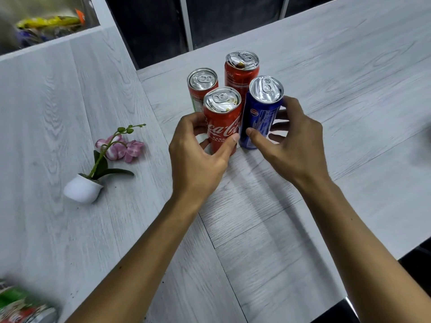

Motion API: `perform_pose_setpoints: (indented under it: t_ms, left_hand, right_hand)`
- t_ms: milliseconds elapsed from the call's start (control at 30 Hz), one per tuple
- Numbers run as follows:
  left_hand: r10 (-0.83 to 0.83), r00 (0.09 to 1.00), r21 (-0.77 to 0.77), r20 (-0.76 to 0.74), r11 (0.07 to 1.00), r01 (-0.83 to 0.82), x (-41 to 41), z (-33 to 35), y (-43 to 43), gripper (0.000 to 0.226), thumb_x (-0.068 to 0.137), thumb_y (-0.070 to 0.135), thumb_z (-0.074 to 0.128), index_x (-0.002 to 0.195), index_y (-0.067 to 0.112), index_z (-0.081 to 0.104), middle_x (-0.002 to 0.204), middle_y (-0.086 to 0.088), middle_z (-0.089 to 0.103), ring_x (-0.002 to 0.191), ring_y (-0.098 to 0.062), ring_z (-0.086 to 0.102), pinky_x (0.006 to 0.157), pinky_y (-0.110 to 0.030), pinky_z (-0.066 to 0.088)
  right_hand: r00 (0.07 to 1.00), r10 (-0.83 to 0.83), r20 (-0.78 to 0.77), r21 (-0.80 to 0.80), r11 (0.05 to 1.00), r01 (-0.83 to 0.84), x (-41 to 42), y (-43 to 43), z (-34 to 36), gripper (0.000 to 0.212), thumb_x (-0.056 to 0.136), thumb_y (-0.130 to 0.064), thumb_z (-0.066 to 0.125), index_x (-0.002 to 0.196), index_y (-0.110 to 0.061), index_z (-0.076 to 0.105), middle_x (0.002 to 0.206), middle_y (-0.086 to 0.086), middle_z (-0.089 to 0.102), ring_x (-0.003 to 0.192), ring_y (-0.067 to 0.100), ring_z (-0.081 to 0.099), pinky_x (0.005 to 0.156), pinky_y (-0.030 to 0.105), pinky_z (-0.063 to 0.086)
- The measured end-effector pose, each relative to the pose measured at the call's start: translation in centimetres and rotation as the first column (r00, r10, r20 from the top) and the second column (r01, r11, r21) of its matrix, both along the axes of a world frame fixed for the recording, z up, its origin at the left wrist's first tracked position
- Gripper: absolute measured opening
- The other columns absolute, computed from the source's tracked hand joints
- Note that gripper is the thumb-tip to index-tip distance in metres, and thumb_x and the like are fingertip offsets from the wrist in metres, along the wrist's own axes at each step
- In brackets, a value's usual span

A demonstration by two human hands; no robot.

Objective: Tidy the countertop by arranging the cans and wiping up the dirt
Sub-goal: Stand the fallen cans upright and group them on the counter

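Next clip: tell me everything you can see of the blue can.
The blue can is slim and metal-looking: blue body, round red-and-white logo, white small print, shiny silver top with its pull tab flat. It stands upright on the pale wood-grain countertop, close beside the red Coca-Cola can. The right hand holds it, thumb on its front, fingers round its right side.

Four cans standing together: three red, namely the front red can [221, 123], the left red can [200, 90] and the rear red can [240, 76], plus one blue can [258, 117]. One more, a green-and-red can [25, 308], blurred at the lower left corner; five cans in all. Two hands: one left hand [198, 157], one right hand [292, 145]. One potted orchid [81, 188]. Snack packets [49, 21] at the upper left, too blurred to count.
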State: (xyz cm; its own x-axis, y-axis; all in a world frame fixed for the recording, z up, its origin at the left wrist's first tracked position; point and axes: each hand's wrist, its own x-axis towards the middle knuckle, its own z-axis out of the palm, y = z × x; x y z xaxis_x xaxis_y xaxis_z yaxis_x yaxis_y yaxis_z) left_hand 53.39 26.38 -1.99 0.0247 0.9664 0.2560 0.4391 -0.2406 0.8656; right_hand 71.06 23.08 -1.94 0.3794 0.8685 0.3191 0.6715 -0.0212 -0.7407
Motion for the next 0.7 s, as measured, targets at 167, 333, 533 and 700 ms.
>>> perform_pose_setpoints:
  t_ms: [167, 333, 533, 700]
  left_hand:
    - [-0.006, 1.000, -0.004, 0.013, 1.000, 0.006, 0.1, -0.2, -0.2, 0.066, 0.080, 0.038, 0.087, 0.133, 0.014, 0.055, 0.126, 0.007, 0.062, 0.106, 0.020, 0.054, 0.080, 0.002, 0.045]
    - [0.001, 1.000, 0.006, 0.007, 1.000, -0.001, 0.1, -0.3, -0.5, 0.067, 0.081, 0.037, 0.086, 0.135, 0.013, 0.054, 0.131, 0.002, 0.064, 0.110, 0.006, 0.059, 0.085, 0.000, 0.045]
    - [0.006, 1.000, -0.022, -0.023, 1.000, -0.007, -1.0, -1.0, -1.5, 0.077, 0.082, 0.052, 0.082, 0.144, 0.023, 0.047, 0.140, 0.013, 0.055, 0.126, 0.000, 0.053, 0.099, -0.019, 0.049]
    - [0.003, 0.991, -0.056, -0.137, 0.998, -0.011, -2.3, -1.8, -3.6, 0.075, 0.088, 0.059, 0.068, 0.149, 0.020, 0.047, 0.151, 0.006, 0.051, 0.137, -0.008, 0.047, 0.108, -0.026, 0.042]
  right_hand:
    - [1.000, 0.012, 0.011, -0.021, 1.000, -0.011, 0.0, 0.1, -0.2, 0.073, 0.081, -0.050, 0.077, 0.141, -0.021, 0.047, 0.113, -0.018, 0.058, 0.086, -0.015, 0.057, 0.069, 0.002, 0.048]
    - [0.997, -0.005, 0.071, -0.076, 0.997, 0.010, 0.1, -0.3, 0.0, 0.078, 0.082, -0.059, 0.073, 0.144, -0.022, 0.043, 0.131, -0.004, 0.064, 0.102, 0.004, 0.059, 0.083, 0.034, 0.060]
    - [0.993, -0.014, 0.117, -0.203, 0.978, 0.038, 0.4, -2.2, 0.1, 0.085, 0.083, -0.072, 0.065, 0.148, -0.022, 0.044, 0.142, -0.001, 0.059, 0.123, 0.016, 0.058, 0.096, 0.043, 0.055]
    - [0.981, 0.002, 0.194, -0.288, 0.956, 0.055, 0.3, -4.3, -0.3, 0.076, 0.093, -0.068, 0.053, 0.151, -0.021, 0.042, 0.153, 0.001, 0.049, 0.137, 0.020, 0.048, 0.100, 0.031, 0.038]
